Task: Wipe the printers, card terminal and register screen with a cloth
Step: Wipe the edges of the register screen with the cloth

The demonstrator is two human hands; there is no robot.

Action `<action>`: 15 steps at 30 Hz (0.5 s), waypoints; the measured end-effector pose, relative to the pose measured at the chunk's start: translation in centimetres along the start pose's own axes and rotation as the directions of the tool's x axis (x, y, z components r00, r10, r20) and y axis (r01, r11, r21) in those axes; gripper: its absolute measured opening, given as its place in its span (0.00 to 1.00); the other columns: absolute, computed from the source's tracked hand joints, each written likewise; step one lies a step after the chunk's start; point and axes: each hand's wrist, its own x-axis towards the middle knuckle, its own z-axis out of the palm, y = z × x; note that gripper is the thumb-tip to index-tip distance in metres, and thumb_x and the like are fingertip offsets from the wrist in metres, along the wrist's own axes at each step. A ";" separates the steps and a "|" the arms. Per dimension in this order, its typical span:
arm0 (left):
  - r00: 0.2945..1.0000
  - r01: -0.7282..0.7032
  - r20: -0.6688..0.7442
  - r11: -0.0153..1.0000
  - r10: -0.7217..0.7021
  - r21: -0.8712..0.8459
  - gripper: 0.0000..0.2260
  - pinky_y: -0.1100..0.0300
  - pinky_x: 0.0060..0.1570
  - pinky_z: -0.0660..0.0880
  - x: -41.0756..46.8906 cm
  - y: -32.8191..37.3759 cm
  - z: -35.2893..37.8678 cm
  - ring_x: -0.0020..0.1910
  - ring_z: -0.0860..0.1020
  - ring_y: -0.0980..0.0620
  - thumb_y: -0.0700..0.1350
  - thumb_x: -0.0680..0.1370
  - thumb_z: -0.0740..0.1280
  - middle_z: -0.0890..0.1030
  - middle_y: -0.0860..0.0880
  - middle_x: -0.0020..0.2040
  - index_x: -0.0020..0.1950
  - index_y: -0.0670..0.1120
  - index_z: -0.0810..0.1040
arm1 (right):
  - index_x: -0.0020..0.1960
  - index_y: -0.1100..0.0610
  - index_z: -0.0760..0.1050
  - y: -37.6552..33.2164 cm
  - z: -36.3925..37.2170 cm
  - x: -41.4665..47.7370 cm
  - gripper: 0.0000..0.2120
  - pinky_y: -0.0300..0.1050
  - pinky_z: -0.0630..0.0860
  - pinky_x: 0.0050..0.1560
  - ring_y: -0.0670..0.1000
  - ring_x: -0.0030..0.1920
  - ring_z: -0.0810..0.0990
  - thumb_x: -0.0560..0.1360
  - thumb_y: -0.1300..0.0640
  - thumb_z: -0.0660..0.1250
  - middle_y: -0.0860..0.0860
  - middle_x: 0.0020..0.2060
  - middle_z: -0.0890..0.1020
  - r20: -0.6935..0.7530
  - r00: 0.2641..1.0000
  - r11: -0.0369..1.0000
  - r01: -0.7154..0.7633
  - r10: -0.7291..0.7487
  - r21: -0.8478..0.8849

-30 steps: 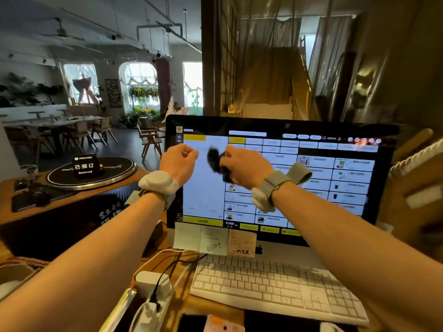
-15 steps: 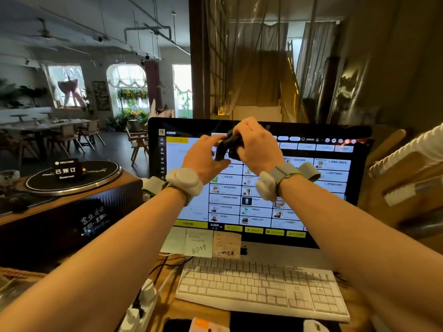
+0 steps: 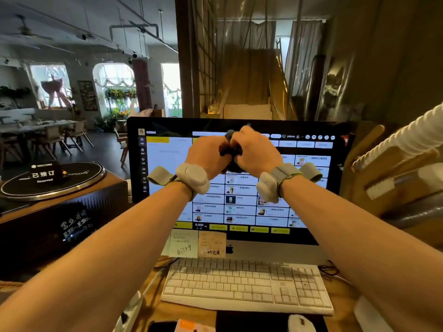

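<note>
The register screen (image 3: 167,171) stands lit in front of me, showing a menu grid with yellow bars. Both my hands are raised before its upper middle, close together. My left hand (image 3: 206,154) and my right hand (image 3: 256,152) each grip a small dark cloth (image 3: 230,153) bunched between them. Most of the cloth is hidden by my curled fingers. I cannot tell whether the cloth touches the glass. No printer or card terminal shows in the head view.
A white keyboard (image 3: 244,283) lies below the screen, with a mouse (image 3: 300,323) at the bottom edge. Sticky notes (image 3: 184,244) hang from the screen's lower bezel. A dark cabinet with a round black "Reserved" sign (image 3: 52,178) stands left. A thick rope and wooden frame (image 3: 393,149) are right.
My left hand came right and joined the right hand on the cloth. Both hands rose from the screen's middle toward its top.
</note>
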 end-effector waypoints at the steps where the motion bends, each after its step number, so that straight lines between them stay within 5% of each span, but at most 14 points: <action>1: 0.998 -0.007 -0.070 0.999 0.005 -0.035 0.04 0.52 0.36 0.75 0.2 0.4 0.1 0.36 0.75 0.45 0.41 0.73 0.67 0.78 0.47 0.37 0.43 0.42 0.80 | 0.51 0.61 0.73 0.3 -0.3 0.0 0.09 0.54 0.75 0.41 0.62 0.41 0.75 0.71 0.66 0.66 0.60 0.51 0.73 -0.068 0.998 0.999 -0.016 0.019 0.031; 3: 0.996 0.003 -0.091 0.998 -0.009 -0.061 0.04 0.54 0.36 0.72 0.6 1.1 0.3 0.35 0.74 0.46 0.41 0.73 0.67 0.78 0.45 0.38 0.42 0.41 0.79 | 0.50 0.61 0.73 0.5 -0.7 0.0 0.09 0.50 0.73 0.39 0.61 0.41 0.75 0.71 0.66 0.66 0.59 0.50 0.73 -0.084 0.995 0.998 -0.044 0.048 0.041; 6: 0.996 0.020 0.085 1.000 -0.019 -0.013 0.06 0.54 0.38 0.76 0.2 2.1 1.1 0.35 0.78 0.45 0.42 0.74 0.67 0.82 0.44 0.37 0.40 0.42 0.80 | 0.47 0.58 0.73 1.2 -1.1 -0.4 0.08 0.48 0.71 0.42 0.60 0.45 0.75 0.69 0.64 0.68 0.57 0.48 0.73 0.116 0.991 0.998 -0.062 0.061 0.001; 10: 0.996 0.004 -0.086 0.989 -0.017 -0.147 0.03 0.54 0.37 0.74 1.0 3.4 1.2 0.35 0.75 0.46 0.40 0.72 0.69 0.79 0.43 0.37 0.40 0.41 0.79 | 0.49 0.59 0.73 2.5 -2.3 -1.0 0.09 0.52 0.74 0.40 0.61 0.41 0.75 0.70 0.64 0.67 0.58 0.49 0.73 -0.064 0.994 0.996 -0.084 0.084 0.006; 13: 0.986 0.038 0.162 0.997 -0.027 -0.065 0.05 0.52 0.43 0.78 1.1 4.9 2.0 0.35 0.78 0.47 0.40 0.73 0.68 0.80 0.45 0.35 0.38 0.41 0.78 | 0.50 0.58 0.74 3.3 -2.3 -2.2 0.09 0.49 0.73 0.41 0.61 0.44 0.77 0.70 0.64 0.67 0.59 0.48 0.75 0.129 0.988 0.995 -0.074 0.082 -0.070; 15: 0.990 0.057 0.136 0.990 -0.039 -0.128 0.04 0.52 0.44 0.78 1.2 5.9 2.5 0.37 0.79 0.46 0.40 0.73 0.68 0.82 0.43 0.38 0.41 0.40 0.81 | 0.49 0.59 0.74 4.5 -2.8 -2.9 0.09 0.48 0.70 0.40 0.60 0.42 0.75 0.70 0.64 0.67 0.59 0.48 0.74 0.057 0.991 0.991 -0.121 0.123 -0.049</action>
